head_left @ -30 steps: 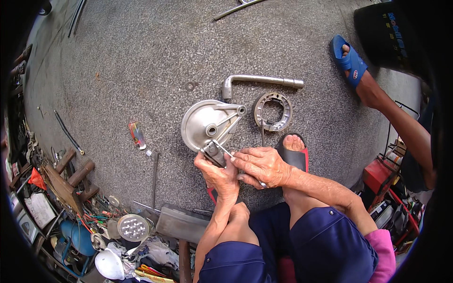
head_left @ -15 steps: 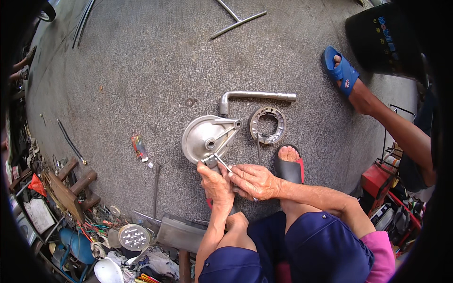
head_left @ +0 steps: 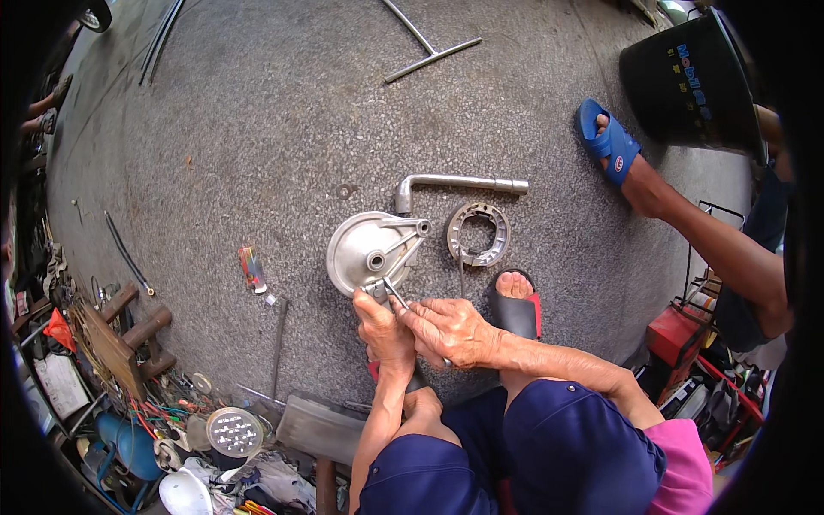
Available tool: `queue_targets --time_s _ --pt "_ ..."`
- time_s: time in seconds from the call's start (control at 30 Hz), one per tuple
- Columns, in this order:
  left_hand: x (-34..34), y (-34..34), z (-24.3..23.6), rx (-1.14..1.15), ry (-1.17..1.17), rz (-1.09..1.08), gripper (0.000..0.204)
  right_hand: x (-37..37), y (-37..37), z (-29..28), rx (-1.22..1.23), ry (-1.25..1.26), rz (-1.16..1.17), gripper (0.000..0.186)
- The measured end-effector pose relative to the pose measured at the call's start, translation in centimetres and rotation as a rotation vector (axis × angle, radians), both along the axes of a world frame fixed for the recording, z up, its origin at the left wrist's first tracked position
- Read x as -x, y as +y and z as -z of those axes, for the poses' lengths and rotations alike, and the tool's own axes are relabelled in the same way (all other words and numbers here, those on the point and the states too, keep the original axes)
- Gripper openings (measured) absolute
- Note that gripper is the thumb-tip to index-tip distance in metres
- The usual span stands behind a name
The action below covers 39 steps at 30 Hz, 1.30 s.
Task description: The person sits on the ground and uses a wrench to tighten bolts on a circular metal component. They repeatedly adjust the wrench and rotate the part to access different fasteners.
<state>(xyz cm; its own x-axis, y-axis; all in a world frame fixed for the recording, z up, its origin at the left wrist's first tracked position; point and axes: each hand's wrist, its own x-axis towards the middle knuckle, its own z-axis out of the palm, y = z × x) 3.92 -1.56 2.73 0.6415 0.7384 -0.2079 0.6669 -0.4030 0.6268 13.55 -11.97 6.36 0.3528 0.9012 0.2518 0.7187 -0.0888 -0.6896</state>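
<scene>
L hand (head_left: pixel 388 336): grip closed on near edge of plate, thumb on top; fingers mostly hidden underneath.
R hand (head_left: pixel 451 330): grip closed on a short metal rod (head_left: pixel 395 293), held btwn thumb & fingers, just right of L hand; far tip of rod meets plate's near edge, exact contact too small to tell.
Plate (head_left: pixel 350 249): mid-scene, round, silver, hollow boss near middle, ribbed arm pointing right; can't tell if it touches the floor (head_left: pixel 257 154).
Brake ring (head_left: pixel 505 233): on floor, just right of plate, apart from it; thin bar (head_left: pixel 463 281) runs from its near side toward R hand.
L-wrench (head_left: pixel 463 182): on floor, just far of plate & ring, bent end left, long shank to right.
Washer (head_left: pixel 353 189): on floor, far of plate, left of L-wrench.
T-bar (head_left: pixel 433 60): far side, well apart from rest.
Left floor: small colored pkt (head_left: pixel 251 268), dark bar (head_left: pixel 280 348) nearer, black hose (head_left: pixel 129 253) farther left.
Near left: wood stool (head_left: pixel 112 348), round tub (head_left: pixel 234 432) w/ small metal bits, assorted clutter.
Right: co-worker's foot in blue sandal (head_left: pixel 618 154), next to black bucket (head_left: pixel 682 103); red box (head_left: pixel 674 330) nearer.
</scene>
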Motion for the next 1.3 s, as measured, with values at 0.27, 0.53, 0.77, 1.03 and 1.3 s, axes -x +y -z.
queue_targets --time_s 0.27,0.53,0.77,1.03,1.3 --pt "0.2 0.0 0.6 0.063 -0.073 -0.014 0.051 -1.9 0.8 -2.7 0.128 0.284 0.029 0.036" --pt "-0.1 -0.1 0.0 0.014 -0.1 0.013 0.055 -2.5 0.8 -2.4 0.168 0.368 0.036 0.033" --pt "0.2 -0.2 0.5 -0.004 -0.093 0.001 0.057 -2.8 0.9 -2.7 0.204 0.425 0.033 0.028" --pt "0.1 0.1 0.3 0.07 -0.078 -0.05 0.052 -2.5 0.6 -2.2 0.175 0.524 0.088 0.026" --pt "-1.2 -0.1 -0.4 0.29 -0.338 -0.286 0.045 -0.7 -0.9 -2.3 0.063 0.085 0.164 0.027"
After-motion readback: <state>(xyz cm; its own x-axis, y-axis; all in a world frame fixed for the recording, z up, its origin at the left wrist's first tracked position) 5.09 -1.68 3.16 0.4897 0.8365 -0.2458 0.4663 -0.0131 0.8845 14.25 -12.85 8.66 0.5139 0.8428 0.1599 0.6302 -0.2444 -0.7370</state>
